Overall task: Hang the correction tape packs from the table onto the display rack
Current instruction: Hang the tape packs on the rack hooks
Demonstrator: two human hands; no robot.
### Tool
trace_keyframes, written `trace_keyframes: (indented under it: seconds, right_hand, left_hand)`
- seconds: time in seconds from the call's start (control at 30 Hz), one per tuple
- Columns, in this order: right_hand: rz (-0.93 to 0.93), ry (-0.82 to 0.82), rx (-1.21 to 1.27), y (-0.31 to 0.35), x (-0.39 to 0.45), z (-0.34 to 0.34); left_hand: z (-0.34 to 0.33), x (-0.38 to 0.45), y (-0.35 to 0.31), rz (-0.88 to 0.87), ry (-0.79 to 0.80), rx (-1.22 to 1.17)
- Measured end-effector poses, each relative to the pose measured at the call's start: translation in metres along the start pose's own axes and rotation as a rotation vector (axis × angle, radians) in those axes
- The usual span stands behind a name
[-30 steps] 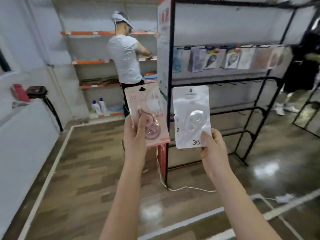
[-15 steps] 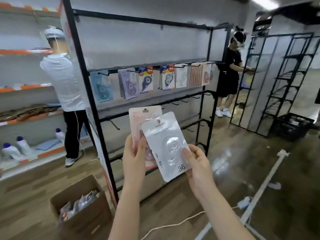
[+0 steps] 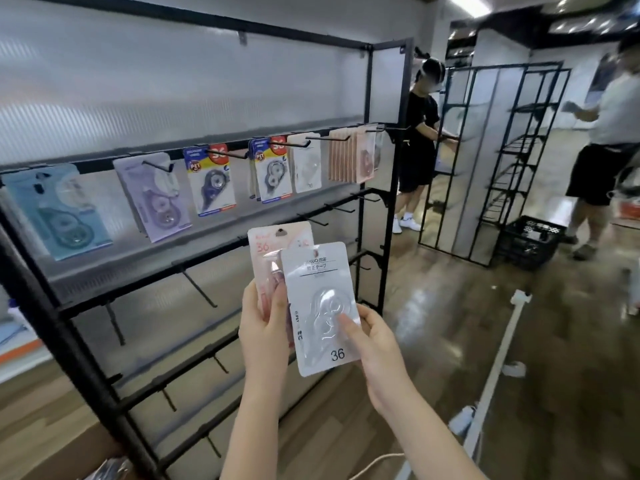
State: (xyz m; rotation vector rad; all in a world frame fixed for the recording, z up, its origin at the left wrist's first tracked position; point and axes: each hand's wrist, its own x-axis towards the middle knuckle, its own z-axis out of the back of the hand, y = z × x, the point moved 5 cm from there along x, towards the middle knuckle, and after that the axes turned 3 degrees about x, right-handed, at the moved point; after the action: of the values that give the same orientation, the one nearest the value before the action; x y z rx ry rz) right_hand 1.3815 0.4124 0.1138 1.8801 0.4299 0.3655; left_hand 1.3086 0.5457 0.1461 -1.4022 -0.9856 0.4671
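Left hand (image 3: 265,336): fingers closed on pink pack (image 3: 273,251), gripping its lower edge.
Right hand (image 3: 375,341): thumb on blister, holding white pack (image 3: 320,306), overlapping pink.
Display rack (image 3: 367,209): far behind both packs, apart.

The white blister-packed correction tape pack (image 3: 320,306) in front reads "36" at its bottom. The pink card pack (image 3: 273,251) behind it shows "36" in red. A hanging blue-and-yellow pack (image 3: 213,180) reads "PET" and "36".
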Motion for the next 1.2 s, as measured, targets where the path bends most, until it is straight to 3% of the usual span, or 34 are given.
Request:
trace_keyframes:
  seconds: [0.23,0.5,0.83,1.2]
  right_hand:
    - [0.048,0.012,0.081,0.027,0.107,0.059]
    - [0.195,0.137,0.026,0.081,0.255,0.107]
    - [0.259,0.273,-0.048,0.099,0.395,0.073]
    - [0.237,0.279,0.023,0.071,0.454,0.051]
  left_hand:
    - [-0.06,0.054,0.028,-0.102,-0.135,0.203]
    - [-0.15,0.114,0.036,-0.184,-0.273,0.197]
    - [-0.189,0.174,0.053,-0.274,-0.385,0.163]
    - [-0.211,0.234,0.057,-0.283,-0.387,0.058]
